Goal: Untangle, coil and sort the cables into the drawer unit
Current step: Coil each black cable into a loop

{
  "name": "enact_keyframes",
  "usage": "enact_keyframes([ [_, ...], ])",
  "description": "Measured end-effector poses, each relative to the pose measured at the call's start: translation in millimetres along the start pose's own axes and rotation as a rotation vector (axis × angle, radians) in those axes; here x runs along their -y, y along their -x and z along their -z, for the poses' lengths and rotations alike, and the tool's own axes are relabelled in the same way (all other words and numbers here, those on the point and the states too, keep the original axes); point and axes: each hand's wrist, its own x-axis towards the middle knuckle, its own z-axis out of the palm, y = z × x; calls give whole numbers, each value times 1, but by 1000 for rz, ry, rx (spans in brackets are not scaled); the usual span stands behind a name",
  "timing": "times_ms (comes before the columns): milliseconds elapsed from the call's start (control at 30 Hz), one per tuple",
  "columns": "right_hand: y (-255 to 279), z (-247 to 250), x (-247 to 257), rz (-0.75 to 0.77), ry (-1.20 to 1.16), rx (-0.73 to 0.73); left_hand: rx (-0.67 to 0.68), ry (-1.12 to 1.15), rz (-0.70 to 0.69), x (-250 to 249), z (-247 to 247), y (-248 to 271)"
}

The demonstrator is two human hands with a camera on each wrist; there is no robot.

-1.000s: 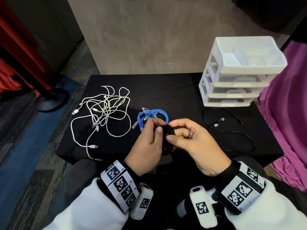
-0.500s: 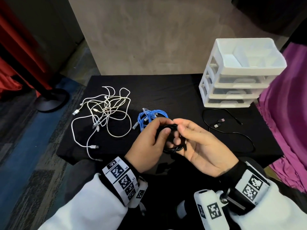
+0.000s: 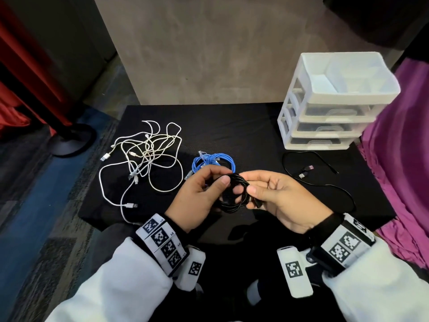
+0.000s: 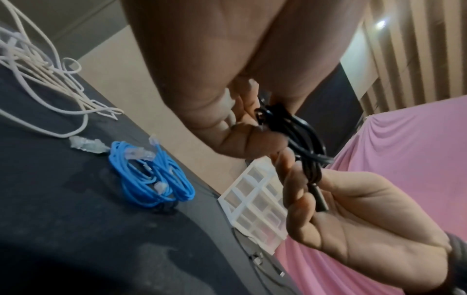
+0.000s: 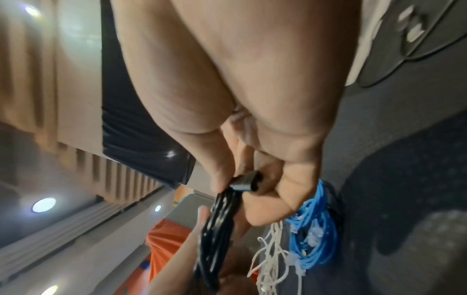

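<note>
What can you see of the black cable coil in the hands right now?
The black cable coil is a small, tight ring of several glossy loops, held in the air above the near edge of the black table. The left hand grips its left side, thumb over the loops; the right hand pinches the right side, where a dark plug end sticks out between its fingers. It touches nothing else.

Draped studio: red curtain (image 3: 34,66), purple cloth (image 3: 399,159).
</note>
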Motion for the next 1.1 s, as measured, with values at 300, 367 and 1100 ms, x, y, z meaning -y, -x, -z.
enact_keyframes([
  [300, -72, 23, -41, -15, 323, -283, -163, -263, 235, 41, 11, -39],
  [367, -84, 26, -48, -16, 440, -284, -188, -344, 289, 50, 15, -45],
  [1100, -53, 123, -23, 58, 1172, -728, -289, -737, 103, 40, 28, -50],
])
